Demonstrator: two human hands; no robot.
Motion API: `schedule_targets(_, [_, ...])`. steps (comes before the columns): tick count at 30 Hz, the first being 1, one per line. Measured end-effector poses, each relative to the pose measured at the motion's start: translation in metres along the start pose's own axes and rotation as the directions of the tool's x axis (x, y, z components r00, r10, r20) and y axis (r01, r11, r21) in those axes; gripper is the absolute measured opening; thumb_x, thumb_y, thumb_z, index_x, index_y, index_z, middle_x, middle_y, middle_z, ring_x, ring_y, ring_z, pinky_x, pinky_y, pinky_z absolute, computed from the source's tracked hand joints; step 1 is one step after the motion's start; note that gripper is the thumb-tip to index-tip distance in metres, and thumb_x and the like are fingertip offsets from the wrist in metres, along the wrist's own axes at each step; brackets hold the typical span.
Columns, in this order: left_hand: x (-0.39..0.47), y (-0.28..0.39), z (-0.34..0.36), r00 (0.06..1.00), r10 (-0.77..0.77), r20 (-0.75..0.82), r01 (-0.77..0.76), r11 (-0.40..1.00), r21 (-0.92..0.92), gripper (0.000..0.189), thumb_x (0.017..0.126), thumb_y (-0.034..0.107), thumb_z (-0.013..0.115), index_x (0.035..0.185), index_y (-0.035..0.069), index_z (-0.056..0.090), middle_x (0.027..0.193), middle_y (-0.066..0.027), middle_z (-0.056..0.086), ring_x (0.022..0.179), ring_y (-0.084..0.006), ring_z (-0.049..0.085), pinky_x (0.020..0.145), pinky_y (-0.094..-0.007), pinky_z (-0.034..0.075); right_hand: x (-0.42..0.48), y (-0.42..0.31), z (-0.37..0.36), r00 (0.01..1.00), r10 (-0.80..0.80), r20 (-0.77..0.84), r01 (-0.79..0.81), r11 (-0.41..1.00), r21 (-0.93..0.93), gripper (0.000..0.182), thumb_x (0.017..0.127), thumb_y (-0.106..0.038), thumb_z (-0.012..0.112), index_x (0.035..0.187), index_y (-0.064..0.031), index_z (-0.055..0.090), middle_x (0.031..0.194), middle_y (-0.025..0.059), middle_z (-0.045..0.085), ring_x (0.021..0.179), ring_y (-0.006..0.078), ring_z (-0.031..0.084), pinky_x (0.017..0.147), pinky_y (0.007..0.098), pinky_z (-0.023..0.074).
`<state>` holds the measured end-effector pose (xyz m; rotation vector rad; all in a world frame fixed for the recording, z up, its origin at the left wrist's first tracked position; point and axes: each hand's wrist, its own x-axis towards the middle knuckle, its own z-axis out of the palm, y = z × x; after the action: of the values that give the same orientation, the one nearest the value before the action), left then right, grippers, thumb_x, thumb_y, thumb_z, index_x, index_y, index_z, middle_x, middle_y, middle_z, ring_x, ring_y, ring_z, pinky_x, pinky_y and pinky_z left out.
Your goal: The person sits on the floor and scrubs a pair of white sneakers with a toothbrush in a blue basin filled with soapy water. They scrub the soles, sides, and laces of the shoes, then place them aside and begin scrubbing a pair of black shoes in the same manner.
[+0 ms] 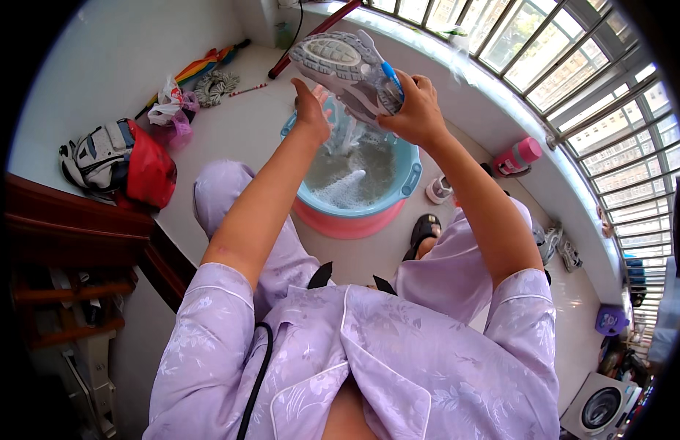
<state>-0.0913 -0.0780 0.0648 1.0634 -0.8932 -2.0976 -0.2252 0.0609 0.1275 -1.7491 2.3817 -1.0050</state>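
Note:
My right hand point(417, 110) grips a wet grey sneaker point(345, 69) by one end, its sole turned up, above a light blue plastic basin point(367, 209). The blue handle of a brush point(392, 80) lies along the shoe under the same hand. My left hand point(312, 113) is beside the shoe, fingers apart and holding nothing. Cloudy, sudsy water point(351, 170) fills part of the basin, and water streams down into it below the shoe. Something whitish pokes up through the foam. The blue basin stands on a pink one point(345, 228).
To the left on the floor are a grey and red backpack point(147, 165), plastic bags point(175, 113), a mop head point(216, 88) and a rainbow umbrella point(202, 66). At the right are a small shoe point(439, 190), a pink bottle point(517, 157) and more sneakers point(568, 253) along the wall.

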Motion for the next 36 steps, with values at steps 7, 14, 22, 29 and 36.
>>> schedule_targets(7, [0.012, -0.025, 0.005, 0.975, 0.130, 0.182, -0.175, 0.951, 0.255, 0.097, 0.074, 0.078, 0.007, 0.128, 0.003, 0.036, 0.123, -0.0098, 0.046, 0.119, -0.0196, 0.037, 0.103, -0.0470, 0.007, 0.016, -0.004, -0.020, 0.991, -0.054, -0.123, 0.076, 0.980, 0.186, 0.076, 0.054, -0.025, 0.073, 0.122, -0.0088, 0.045, 0.112, 0.0199, 0.044, 0.108, 0.0347, 0.040, 0.092, 0.0394, 0.0354])
schedule_targets(14, [0.050, -0.103, -0.035, 0.992, -0.010, 0.129, -0.039, 0.926, 0.375, 0.085, 0.076, 0.077, 0.014, 0.095, 0.007, 0.060, 0.094, -0.0065, 0.058, 0.104, -0.0228, 0.044, 0.099, -0.0421, 0.020, 0.024, 0.011, -0.014, 0.987, -0.002, -0.162, 0.064, 0.923, 0.379, 0.077, 0.052, -0.027, 0.074, 0.119, -0.0032, 0.046, 0.108, 0.0211, 0.047, 0.108, 0.0341, 0.040, 0.091, 0.0380, 0.0364])
schedule_targets(22, [0.051, -0.118, -0.029, 0.943, -0.333, 0.011, 0.273, 0.753, -0.599, 0.032, 0.087, 0.034, 0.039, 0.090, 0.004, 0.051, 0.090, -0.0099, 0.049, 0.096, -0.0279, 0.049, 0.098, -0.0444, 0.030, 0.001, 0.030, 0.016, 0.996, 0.024, -0.086, 0.015, 0.904, 0.427, 0.079, 0.053, -0.021, 0.077, 0.123, -0.0057, 0.044, 0.111, 0.0169, 0.043, 0.108, 0.0294, 0.043, 0.094, 0.0341, 0.0342])
schedule_targets(29, [0.029, -0.062, 0.013, 0.950, -0.034, 0.309, 0.217, 0.784, -0.581, 0.044, 0.090, 0.027, 0.032, 0.124, 0.000, 0.040, 0.127, -0.0153, 0.044, 0.116, -0.0288, 0.044, 0.100, -0.0428, 0.032, -0.016, 0.050, 0.055, 0.990, 0.133, -0.040, -0.110, 0.930, 0.352, 0.078, 0.051, -0.022, 0.073, 0.122, -0.0096, 0.045, 0.115, 0.0248, 0.040, 0.112, 0.0379, 0.037, 0.093, 0.0404, 0.0355])
schedule_targets(36, [0.010, -0.036, 0.024, 0.960, -0.149, 0.239, 0.248, 0.847, -0.471, 0.050, 0.090, 0.044, 0.028, 0.119, 0.006, 0.045, 0.119, -0.0119, 0.049, 0.111, -0.0279, 0.047, 0.096, -0.0438, 0.037, -0.022, 0.038, 0.064, 0.989, 0.049, -0.141, -0.022, 0.982, 0.190, 0.079, 0.055, -0.033, 0.075, 0.126, -0.0150, 0.044, 0.115, 0.0256, 0.039, 0.110, 0.0401, 0.038, 0.092, 0.0428, 0.0355])
